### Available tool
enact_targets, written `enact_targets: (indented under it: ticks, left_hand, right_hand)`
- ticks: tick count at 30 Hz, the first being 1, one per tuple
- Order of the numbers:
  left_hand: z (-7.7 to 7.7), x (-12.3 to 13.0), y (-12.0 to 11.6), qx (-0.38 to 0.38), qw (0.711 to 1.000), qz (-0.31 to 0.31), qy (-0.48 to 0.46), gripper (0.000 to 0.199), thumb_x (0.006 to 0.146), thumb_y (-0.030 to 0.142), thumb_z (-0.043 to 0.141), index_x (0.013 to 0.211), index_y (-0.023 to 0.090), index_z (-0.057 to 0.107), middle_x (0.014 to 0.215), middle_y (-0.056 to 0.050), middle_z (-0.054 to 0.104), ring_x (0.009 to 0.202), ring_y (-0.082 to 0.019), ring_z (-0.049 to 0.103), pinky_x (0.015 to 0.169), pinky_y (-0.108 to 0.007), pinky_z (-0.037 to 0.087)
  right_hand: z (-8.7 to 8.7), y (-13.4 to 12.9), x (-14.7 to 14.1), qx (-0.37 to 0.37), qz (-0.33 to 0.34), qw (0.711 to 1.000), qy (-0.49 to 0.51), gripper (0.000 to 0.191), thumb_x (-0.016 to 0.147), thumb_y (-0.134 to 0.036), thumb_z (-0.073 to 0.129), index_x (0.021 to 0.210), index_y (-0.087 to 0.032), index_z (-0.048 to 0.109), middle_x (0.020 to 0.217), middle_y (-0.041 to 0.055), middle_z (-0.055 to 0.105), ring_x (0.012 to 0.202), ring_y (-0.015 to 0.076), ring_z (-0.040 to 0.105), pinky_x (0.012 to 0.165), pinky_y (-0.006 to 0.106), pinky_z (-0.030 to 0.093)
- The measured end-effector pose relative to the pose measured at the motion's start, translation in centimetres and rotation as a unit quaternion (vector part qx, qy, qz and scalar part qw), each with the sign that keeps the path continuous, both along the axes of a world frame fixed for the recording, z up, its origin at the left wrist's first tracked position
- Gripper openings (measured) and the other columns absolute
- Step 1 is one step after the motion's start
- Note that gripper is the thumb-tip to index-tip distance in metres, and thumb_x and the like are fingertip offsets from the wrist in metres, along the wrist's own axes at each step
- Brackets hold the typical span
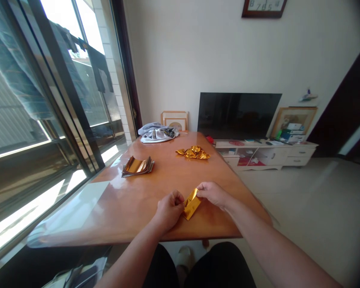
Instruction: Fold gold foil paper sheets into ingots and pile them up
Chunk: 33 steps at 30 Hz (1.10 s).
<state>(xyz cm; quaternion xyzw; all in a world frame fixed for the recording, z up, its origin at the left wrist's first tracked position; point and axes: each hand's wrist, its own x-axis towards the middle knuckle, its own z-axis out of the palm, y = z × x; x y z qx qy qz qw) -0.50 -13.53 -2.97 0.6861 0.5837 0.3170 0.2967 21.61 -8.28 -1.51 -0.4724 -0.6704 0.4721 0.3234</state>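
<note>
Fingers of the right hand [210, 193] were clamped on the upper end of a gold foil piece [193, 206], and its left edge was pinched by those of the left hand [169, 208], near the front of the wooden table [132, 212]. By uneven pulling, the foil could be torn or creased askew; by a slack pinch, it could be dropped. Farther out, the curled foil stack [137, 165] and crumpled foil pieces [194, 153] could be scattered by a draught.
</note>
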Motion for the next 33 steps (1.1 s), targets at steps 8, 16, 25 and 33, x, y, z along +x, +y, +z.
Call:
enact_targets:
  ticks: [8, 16, 25, 33]
  left_hand:
    - [0.3, 0.0, -0.4, 0.062, 0.997, -0.016, 0.036, 0.006, 0.086, 0.021, 0.056, 0.089, 0.021, 0.061, 0.084, 0.001, 0.068, 0.078, -0.016, 0.061, 0.070, -0.026, 0.042]
    - [3.3, -0.1, -2.9, 0.211, 0.955, -0.136, 0.158, 0.018, 0.089, 0.013, 0.051, 0.092, 0.024, 0.065, 0.088, -0.002, 0.068, 0.090, -0.021, 0.055, 0.082, -0.034, 0.038]
    - [4.4, -0.6, -4.7, 0.200, 0.933, -0.159, 0.253, 0.016, 0.096, 0.025, 0.052, 0.097, 0.028, 0.068, 0.087, -0.001, 0.071, 0.090, -0.022, 0.052, 0.080, -0.037, 0.033]
    - [4.2, -1.5, -4.6, 0.190, 0.932, -0.146, 0.273, 0.023, 0.097, 0.027, 0.048, 0.103, 0.029, 0.070, 0.097, -0.004, 0.070, 0.093, -0.024, 0.052, 0.082, -0.039, 0.034]
  right_hand:
    - [-1.9, 1.3, -0.5, 0.031, -0.020, 0.997, -0.073, 0.011, 0.071, -0.025, 0.063, 0.075, -0.016, 0.068, 0.068, -0.0015, 0.063, 0.059, 0.0111, 0.049, 0.056, 0.022, 0.036]
    - [-2.3, 2.2, -0.7, 0.023, -0.005, 0.992, -0.122, 0.011, 0.069, -0.026, 0.062, 0.064, -0.017, 0.064, 0.055, -0.0051, 0.053, 0.051, 0.0089, 0.041, 0.050, 0.022, 0.028]
    - [-1.9, 2.5, -0.8, 0.008, 0.010, 0.986, -0.165, 0.010, 0.065, -0.022, 0.062, 0.065, -0.016, 0.069, 0.051, -0.0056, 0.052, 0.049, 0.0087, 0.040, 0.048, 0.023, 0.024]
    - [-1.4, 1.9, -1.0, 0.023, -0.020, 0.985, -0.170, 0.009, 0.066, -0.027, 0.070, 0.063, -0.019, 0.068, 0.049, -0.0043, 0.055, 0.053, 0.0107, 0.047, 0.051, 0.023, 0.027]
